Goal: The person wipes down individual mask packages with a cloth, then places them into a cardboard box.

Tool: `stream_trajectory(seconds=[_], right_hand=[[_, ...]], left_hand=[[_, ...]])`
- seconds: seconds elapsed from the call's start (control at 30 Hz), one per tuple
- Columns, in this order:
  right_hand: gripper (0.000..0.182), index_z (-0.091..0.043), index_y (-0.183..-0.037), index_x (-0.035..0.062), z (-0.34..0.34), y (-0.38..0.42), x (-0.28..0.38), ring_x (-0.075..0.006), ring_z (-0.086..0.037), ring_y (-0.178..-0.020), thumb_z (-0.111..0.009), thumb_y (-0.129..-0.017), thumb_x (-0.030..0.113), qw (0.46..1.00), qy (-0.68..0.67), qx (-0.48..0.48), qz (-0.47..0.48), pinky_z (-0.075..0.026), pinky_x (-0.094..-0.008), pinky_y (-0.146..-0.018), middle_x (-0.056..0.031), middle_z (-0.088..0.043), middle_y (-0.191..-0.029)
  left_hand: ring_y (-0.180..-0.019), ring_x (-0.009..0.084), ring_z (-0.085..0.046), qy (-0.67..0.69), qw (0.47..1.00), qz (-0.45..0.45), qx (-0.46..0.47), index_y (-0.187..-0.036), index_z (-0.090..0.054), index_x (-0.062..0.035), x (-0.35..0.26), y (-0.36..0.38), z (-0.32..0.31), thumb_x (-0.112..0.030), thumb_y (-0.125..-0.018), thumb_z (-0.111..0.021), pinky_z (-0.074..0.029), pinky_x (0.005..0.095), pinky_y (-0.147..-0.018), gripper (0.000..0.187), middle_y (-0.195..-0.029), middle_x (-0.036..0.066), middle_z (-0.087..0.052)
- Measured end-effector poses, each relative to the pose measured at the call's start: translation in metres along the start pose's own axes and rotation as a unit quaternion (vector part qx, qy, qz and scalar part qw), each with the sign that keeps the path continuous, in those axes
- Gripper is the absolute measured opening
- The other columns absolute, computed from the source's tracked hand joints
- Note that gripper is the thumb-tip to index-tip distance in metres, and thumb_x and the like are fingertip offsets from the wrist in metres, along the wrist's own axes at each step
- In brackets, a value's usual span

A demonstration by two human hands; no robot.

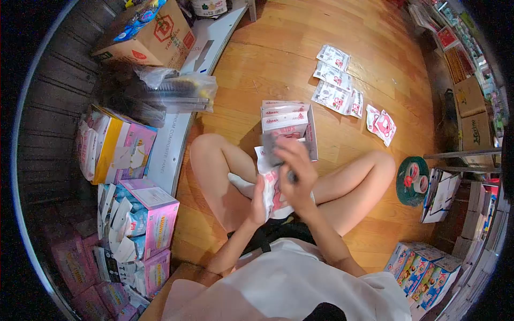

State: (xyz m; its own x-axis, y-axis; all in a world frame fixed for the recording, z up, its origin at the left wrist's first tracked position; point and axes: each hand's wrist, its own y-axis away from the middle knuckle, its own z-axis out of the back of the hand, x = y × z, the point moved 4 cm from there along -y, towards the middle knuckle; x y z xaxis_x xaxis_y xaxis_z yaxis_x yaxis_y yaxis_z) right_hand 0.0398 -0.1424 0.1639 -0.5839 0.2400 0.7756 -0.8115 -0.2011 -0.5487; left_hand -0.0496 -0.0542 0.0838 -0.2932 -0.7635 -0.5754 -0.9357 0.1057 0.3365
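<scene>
Between my crossed legs, my left hand [258,202] is wrapped round a white and pink packet [271,187] held upright. My right hand [296,170] is closed on a grey and black object [272,152], blurred by motion, at the packet's upper end; what the object is cannot be made out. Just beyond my hands stands an open box [312,134] with a row of white and pink packs [284,119] inside.
Several white packets [332,96] lie in a line on the wooden floor, with a pink-printed packet [380,125] beside them. Filled boxes [160,222] and a cardboard carton [155,40] stand at left. At right are tape rolls [420,184], shelves and colourful boxes [423,273].
</scene>
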Motion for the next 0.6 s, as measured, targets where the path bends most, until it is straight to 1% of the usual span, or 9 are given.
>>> stream_trajectory(seconds=[0.03, 0.07, 0.17, 0.23, 0.3, 0.43, 0.47, 0.57, 0.6], right_hand=[[0.043, -0.064, -0.109, -0.0014, 0.007, 0.000, -0.009, -0.0310, -0.058, -0.116, -0.049, -0.071, -0.015, 0.999, 0.012, -0.031, -0.004, -0.041, -0.0414, -0.100, -0.0166, -0.062, -0.120], [0.044, -0.064, -0.110, -0.0015, 0.013, 0.001, -0.017, -0.0311, -0.059, -0.112, -0.047, -0.072, -0.017, 0.998, 0.013, -0.029, -0.057, -0.044, -0.0377, -0.097, -0.0168, -0.062, -0.119], [0.049, -0.061, -0.115, 0.0003, 0.014, 0.013, -0.020, -0.0344, -0.056, -0.115, -0.052, -0.069, -0.015, 0.995, -0.003, 0.010, -0.099, -0.043, -0.0393, -0.099, -0.0179, -0.059, -0.122], [0.052, -0.058, -0.122, 0.0005, 0.004, 0.017, -0.003, -0.0357, -0.051, -0.123, -0.055, -0.071, -0.010, 0.999, -0.010, 0.030, -0.036, -0.039, -0.0426, -0.102, -0.0196, -0.055, -0.128], [0.052, -0.058, -0.122, 0.0001, 0.000, 0.019, 0.015, -0.0364, -0.049, -0.125, -0.057, -0.071, -0.007, 0.998, 0.002, 0.060, 0.011, -0.036, -0.0458, -0.105, -0.0197, -0.053, -0.131], [0.051, -0.057, -0.123, -0.0022, 0.009, 0.011, 0.004, -0.0378, -0.046, -0.128, -0.051, -0.073, -0.013, 0.999, 0.033, 0.022, -0.012, -0.033, -0.0438, -0.108, -0.0210, -0.053, -0.131], [0.047, -0.056, -0.124, -0.0025, 0.011, 0.012, -0.008, -0.0377, -0.044, -0.131, -0.047, -0.079, -0.011, 0.997, 0.060, 0.017, -0.050, -0.033, -0.0423, -0.108, -0.0199, -0.052, -0.134], [0.045, -0.050, -0.131, -0.0043, 0.008, 0.014, -0.021, -0.0357, -0.038, -0.135, -0.048, -0.086, -0.003, 0.987, -0.031, 0.010, -0.155, -0.029, -0.0418, -0.111, -0.0204, -0.046, -0.141], [0.048, -0.046, -0.134, -0.0053, 0.004, 0.016, -0.016, -0.0357, -0.036, -0.136, -0.051, -0.087, 0.002, 0.988, -0.050, 0.021, -0.142, -0.027, -0.0420, -0.111, -0.0220, -0.043, -0.142]], left_hand=[[-0.133, 0.0254, -0.040, 0.039, 0.999, 0.025, 0.021, -0.147, -0.026, -0.0035, -0.002, 0.000, 0.001, -0.055, -0.099, -0.024, -0.035, 0.0390, -0.109, 0.070, -0.146, 0.012, -0.037], [-0.128, 0.0205, -0.043, 0.012, 1.000, -0.025, 0.001, -0.144, -0.029, -0.0023, -0.005, -0.006, -0.001, -0.050, -0.101, -0.028, -0.029, 0.0335, -0.111, 0.065, -0.142, 0.009, -0.042], [-0.129, 0.0269, -0.045, -0.021, 1.000, -0.011, 0.009, -0.145, -0.028, -0.0020, 0.000, -0.008, -0.012, -0.063, -0.096, -0.026, -0.038, 0.0406, -0.106, 0.078, -0.143, 0.014, -0.041], [-0.129, 0.0178, -0.038, -0.089, 0.993, -0.076, -0.032, -0.143, -0.031, -0.0018, 0.017, -0.018, -0.006, -0.048, -0.103, -0.024, -0.027, 0.0316, -0.110, 0.061, -0.139, 0.007, -0.041], [-0.130, 0.0176, -0.037, -0.061, 0.996, -0.035, -0.058, -0.143, -0.031, -0.0021, 0.016, -0.012, -0.014, -0.048, -0.103, -0.023, -0.026, 0.0315, -0.111, 0.062, -0.140, 0.007, -0.040], [-0.134, 0.0189, -0.034, 0.023, 0.998, -0.044, 0.036, -0.147, -0.026, -0.0024, -0.003, -0.005, -0.022, -0.056, -0.100, -0.023, -0.025, 0.0323, -0.112, 0.072, -0.143, 0.009, -0.039], [-0.135, 0.0197, -0.034, 0.022, 0.998, -0.046, 0.045, -0.147, -0.025, -0.0026, -0.013, -0.005, -0.028, -0.059, -0.099, -0.023, -0.024, 0.0336, -0.113, 0.074, -0.145, 0.010, -0.037], [-0.139, 0.0221, -0.029, -0.044, 0.998, -0.052, 0.017, -0.148, -0.022, -0.0025, -0.015, -0.006, -0.027, -0.063, -0.096, -0.020, -0.020, 0.0365, -0.115, 0.080, -0.150, 0.011, -0.030], [-0.140, 0.0229, -0.027, -0.077, 0.996, -0.053, -0.002, -0.149, -0.020, -0.0024, -0.013, -0.007, -0.026, -0.064, -0.096, -0.019, -0.018, 0.0374, -0.115, 0.081, -0.152, 0.011, -0.028]])
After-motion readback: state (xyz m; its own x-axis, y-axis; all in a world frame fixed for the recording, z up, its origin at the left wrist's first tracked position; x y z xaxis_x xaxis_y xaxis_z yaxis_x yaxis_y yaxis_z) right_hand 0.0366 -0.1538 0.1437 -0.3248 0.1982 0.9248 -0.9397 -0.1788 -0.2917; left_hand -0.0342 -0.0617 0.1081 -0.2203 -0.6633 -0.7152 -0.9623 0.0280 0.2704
